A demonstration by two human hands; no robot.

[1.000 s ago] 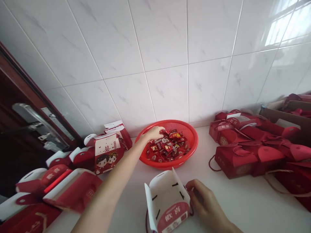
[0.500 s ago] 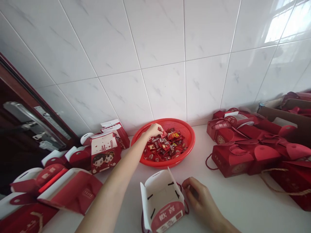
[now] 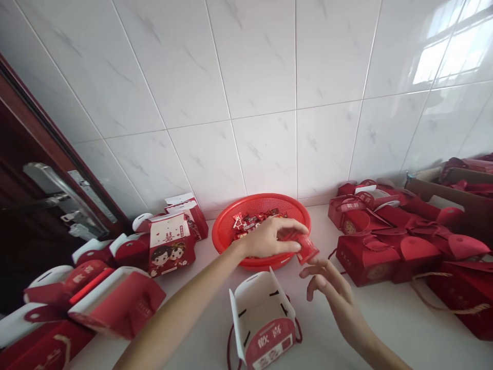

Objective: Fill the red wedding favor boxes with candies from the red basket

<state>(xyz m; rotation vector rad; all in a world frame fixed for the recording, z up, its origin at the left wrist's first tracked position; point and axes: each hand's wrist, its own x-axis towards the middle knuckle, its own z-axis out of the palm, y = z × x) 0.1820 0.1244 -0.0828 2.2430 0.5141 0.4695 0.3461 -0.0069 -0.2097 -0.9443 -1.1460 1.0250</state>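
My left hand (image 3: 271, 237) pinches a red wrapped candy (image 3: 307, 248) between thumb and fingers, above the right front rim of the red plastic basket (image 3: 227, 216). Just below the candy, my right hand (image 3: 331, 285) is raised with its fingers apart and slightly bent. Its fingertips come close to the wrapper; whether they touch it I cannot tell. Several wrapped candies (image 3: 250, 222) lie in the basket, partly hidden behind my left hand. Below both hands an open red-and-white gift box (image 3: 258, 298) stands on the white surface, its flaps up and its visible inside bare.
Red gift boxes (image 3: 111, 298) crowd the left side, one printed with two cartoon figures (image 3: 171, 246). More closed red boxes (image 3: 370, 257) fill the right, before a cardboard carton (image 3: 427, 185). A tiled wall (image 3: 265, 149) rises behind; a door handle (image 3: 54, 180) shows at left.
My left hand has come out of the basket and moved right with a candy. My right hand has lifted from beside the open box toward that candy. The view has shifted slightly.
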